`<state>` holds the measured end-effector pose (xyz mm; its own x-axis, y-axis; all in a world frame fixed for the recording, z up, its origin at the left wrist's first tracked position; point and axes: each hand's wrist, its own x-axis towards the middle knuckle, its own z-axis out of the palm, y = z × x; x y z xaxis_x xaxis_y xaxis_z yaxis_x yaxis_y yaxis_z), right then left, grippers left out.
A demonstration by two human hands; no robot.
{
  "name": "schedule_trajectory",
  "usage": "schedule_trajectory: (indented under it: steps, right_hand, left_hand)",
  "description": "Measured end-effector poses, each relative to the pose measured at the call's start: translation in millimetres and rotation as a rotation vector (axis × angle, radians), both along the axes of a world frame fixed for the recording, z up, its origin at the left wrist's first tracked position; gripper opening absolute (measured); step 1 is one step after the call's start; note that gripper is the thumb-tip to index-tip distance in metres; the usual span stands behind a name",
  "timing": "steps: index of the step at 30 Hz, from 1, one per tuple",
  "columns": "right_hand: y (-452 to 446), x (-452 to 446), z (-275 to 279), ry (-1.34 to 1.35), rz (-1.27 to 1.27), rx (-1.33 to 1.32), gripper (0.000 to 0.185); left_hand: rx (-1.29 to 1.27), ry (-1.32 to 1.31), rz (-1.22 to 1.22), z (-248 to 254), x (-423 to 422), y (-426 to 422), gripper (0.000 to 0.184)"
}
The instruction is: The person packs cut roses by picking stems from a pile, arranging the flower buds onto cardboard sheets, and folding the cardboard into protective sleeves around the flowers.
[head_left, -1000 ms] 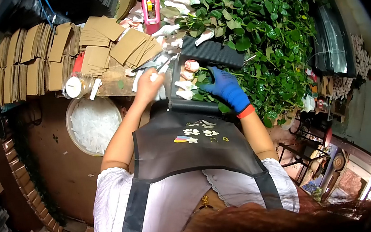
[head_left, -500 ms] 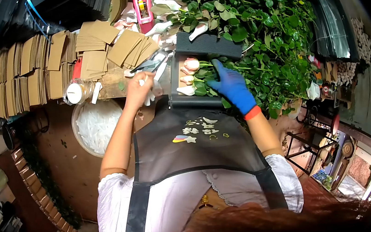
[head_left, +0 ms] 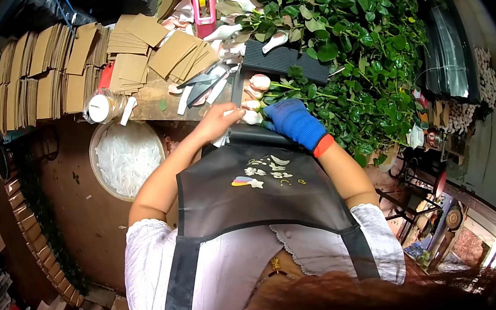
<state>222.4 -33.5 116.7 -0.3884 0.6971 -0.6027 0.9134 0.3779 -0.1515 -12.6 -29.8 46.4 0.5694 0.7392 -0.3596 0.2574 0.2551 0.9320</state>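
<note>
Several pale pink roses (head_left: 259,83) lie with their heads at a dark-edged board in front of me. My left hand (head_left: 217,123), bare, is closed with its fingertips at the nearest rose head (head_left: 251,117). A white strip (head_left: 221,140) shows beneath its fingers. My right hand (head_left: 295,122), in a blue glove with an orange cuff, curls around that rose just behind the head; the palm hides the stem. Beyond my left hand, a dark pointed blade-like tool (head_left: 204,89) rests among white strips on the wooden table (head_left: 158,107).
Leafy rose stems (head_left: 365,47) heap up at the right, beside a black ribbed block (head_left: 292,63). Brown cardboard pieces (head_left: 183,54) and a pink tape dispenser (head_left: 204,8) lie behind. A round tub (head_left: 98,167) of white strips stands below the table at the left.
My left hand has moved right, from beside the blade-like tool to the nearest rose head. My gloved right hand has come closer to me and curled in around that rose. The view has shifted slightly.
</note>
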Motion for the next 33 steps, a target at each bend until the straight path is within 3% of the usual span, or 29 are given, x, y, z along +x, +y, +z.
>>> schedule_trajectory:
  steps: [3, 5, 7, 8, 9, 11, 14, 15, 16, 17, 18, 19, 21, 23, 27, 33]
  right_hand:
    - [-0.2, -0.6, -2.4, 0.030, 0.036, 0.014, 0.027]
    - [-1.3, -0.1, -5.0, 0.045, 0.053, 0.036, 0.022]
    - [-3.7, -2.4, -8.0, -0.016, 0.107, 0.056, 0.016]
    - [-3.8, -4.7, -8.7, -0.044, 0.141, 0.064, 0.014]
    - [-2.5, -8.5, -8.8, -0.093, 0.201, 0.045, 0.014]
    - [2.7, -21.5, -7.2, -0.186, 0.311, 0.018, 0.015]
    - [13.6, -41.2, 3.3, -0.327, 0.389, -0.077, 0.019]
    - [14.0, -45.9, 3.6, -0.349, 0.409, -0.089, 0.019]
    - [21.0, -60.3, 23.3, -0.400, 0.276, -0.170, 0.041]
    - [20.4, -61.2, 22.5, -0.388, 0.289, -0.173, 0.045]
    - [20.0, -60.2, 20.9, -0.381, 0.300, -0.173, 0.048]
    - [20.4, -57.7, 16.9, -0.385, 0.323, -0.172, 0.045]
    - [18.8, -47.7, 7.2, -0.339, 0.319, -0.142, 0.039]
    - [14.5, -23.8, 1.7, -0.233, 0.259, -0.086, 0.033]
    - [-3.9, -3.7, 32.9, 0.107, -0.278, 0.173, 0.028]
    - [-7.6, -12.1, -11.2, 0.039, -0.116, 0.224, 0.023]
  left_hand:
    - [-0.368, -0.209, 0.398, -8.2, 2.4, -16.6, 0.026]
    - [-0.467, -0.465, 0.767, -10.3, -21.3, -19.8, 0.020]
    - [-0.267, -0.150, 0.713, 6.3, -90.6, -19.4, 0.018]
    - [-0.098, 0.102, 0.572, -0.2, -131.9, -22.7, 0.022]
    - [0.079, 0.433, 0.341, -29.0, -186.4, -30.5, 0.025]
    - [0.099, 1.479, -0.085, 4.8, -217.2, -44.7, 0.033]
    - [0.238, 1.155, -0.076, 2.6, -205.8, -38.0, 0.037]
    - [0.236, 0.787, 0.120, 6.8, -167.5, -24.1, 0.039]
    - [0.122, 0.550, 0.186, 11.3, -129.5, -11.8, 0.043]
    - [0.302, 0.450, 0.248, 15.1, -87.9, -6.7, 0.053]
    - [0.286, 0.286, 0.207, 14.0, -55.5, 5.4, 0.072]
    - [0.417, 0.276, 0.179, -8.1, -29.5, 11.4, 0.090]
    - [0.353, 0.244, -0.017, 6.7, 0.9, 25.8, 0.108]
    - [0.384, 0.152, -0.137, -7.5, 8.7, 29.0, 0.111]
    - [0.390, 0.207, -0.191, -13.8, 10.4, 24.7, 0.112]
    - [0.445, 0.162, -0.168, -14.2, 8.3, 24.3, 0.107]
